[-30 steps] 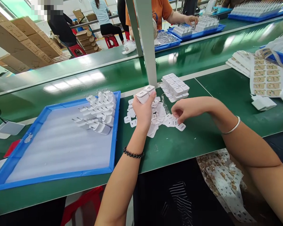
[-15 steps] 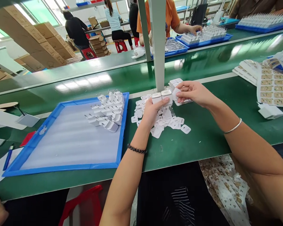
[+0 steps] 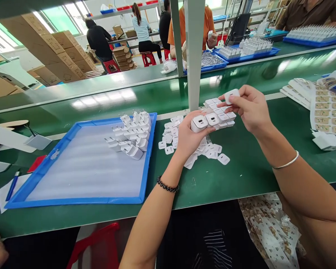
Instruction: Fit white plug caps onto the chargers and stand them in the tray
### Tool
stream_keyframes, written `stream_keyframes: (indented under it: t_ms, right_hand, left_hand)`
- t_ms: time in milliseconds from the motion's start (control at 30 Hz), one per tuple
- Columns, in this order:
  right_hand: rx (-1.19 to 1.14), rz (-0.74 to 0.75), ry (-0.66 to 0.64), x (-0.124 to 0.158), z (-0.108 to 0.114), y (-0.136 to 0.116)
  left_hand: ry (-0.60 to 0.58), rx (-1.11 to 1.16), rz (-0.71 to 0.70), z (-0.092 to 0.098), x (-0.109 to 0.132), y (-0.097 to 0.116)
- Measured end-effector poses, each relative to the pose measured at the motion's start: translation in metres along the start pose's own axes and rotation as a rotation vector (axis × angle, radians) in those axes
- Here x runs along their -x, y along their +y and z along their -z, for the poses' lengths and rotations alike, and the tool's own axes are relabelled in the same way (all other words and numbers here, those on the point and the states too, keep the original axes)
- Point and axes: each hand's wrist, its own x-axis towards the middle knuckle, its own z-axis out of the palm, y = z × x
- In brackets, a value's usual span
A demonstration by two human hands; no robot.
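Note:
My left hand point(image 3: 188, 135) is closed round two white charger housings point(image 3: 199, 123) held side by side, their faces with dark port slots turned toward me. To the right and slightly higher, my right hand point(image 3: 254, 108) pinches a small white cover plate point(image 3: 232, 96) with a slot, between thumb and fingers. Between the hands, a cluster of white chargers point(image 3: 222, 117) stands on the green bench, partly hidden by the held housings. Loose white cover plates point(image 3: 210, 152) lie scattered under and around my left hand.
A blue-rimmed tray point(image 3: 84, 201) on the left holds several white plug chargers point(image 3: 133, 132). A white post point(image 3: 194, 56) rises behind my hands. Sticker sheets point(image 3: 324, 108) and a white box-like piece point(image 3: 327, 140) lie at right. Co-workers sit across the bench, near trays of chargers point(image 3: 257, 46).
My left hand has tipped the two housings so their port faces show. My right hand has drawn up and to the right with the plate. The view has shifted slightly.

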Motion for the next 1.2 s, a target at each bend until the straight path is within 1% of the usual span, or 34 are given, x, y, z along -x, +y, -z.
stream_keyframes:
  t_ms: [33, 100, 233, 400, 567, 667, 833, 1033, 1100, 1200]
  right_hand:
    - [-0.034, 0.007, -0.001, 0.001, 0.001, -0.002]
    - [-0.052, 0.014, -0.063, 0.003, 0.001, -0.006]
    - [-0.006, 0.026, -0.176, 0.008, -0.001, -0.011]
    - [-0.028, 0.024, -0.254, 0.012, -0.001, -0.014]
    - [0.033, -0.023, -0.321, 0.017, -0.003, -0.018]
    - [0.096, -0.032, -0.36, 0.019, -0.004, -0.018]
    - [0.172, -0.014, -0.357, 0.018, -0.004, -0.018]
    - [0.065, -0.058, -0.368, 0.021, -0.005, -0.019]
    - [0.044, -0.064, -0.357, 0.022, -0.005, -0.018]
    - [0.037, -0.036, -0.33, 0.021, -0.005, -0.016]
  left_hand:
    - [0.0, -0.011, -0.025, 0.0, 0.0, 0.0]
    - [-0.004, -0.024, -0.071, 0.0, -0.001, 0.0]
    - [-0.001, -0.009, -0.133, -0.001, 0.0, 0.005]
    - [0.009, -0.054, -0.156, 0.001, -0.001, 0.009]
    - [0.027, -0.073, -0.15, 0.004, -0.003, 0.008]
    - [0.033, -0.088, -0.172, 0.005, -0.003, 0.008]
    - [0.026, -0.088, -0.206, 0.006, -0.004, 0.011]
    - [0.033, -0.104, -0.216, 0.007, -0.005, 0.014]
    - [0.037, -0.092, -0.24, 0.007, -0.005, 0.014]
    - [0.034, -0.094, -0.3, 0.007, -0.006, 0.012]
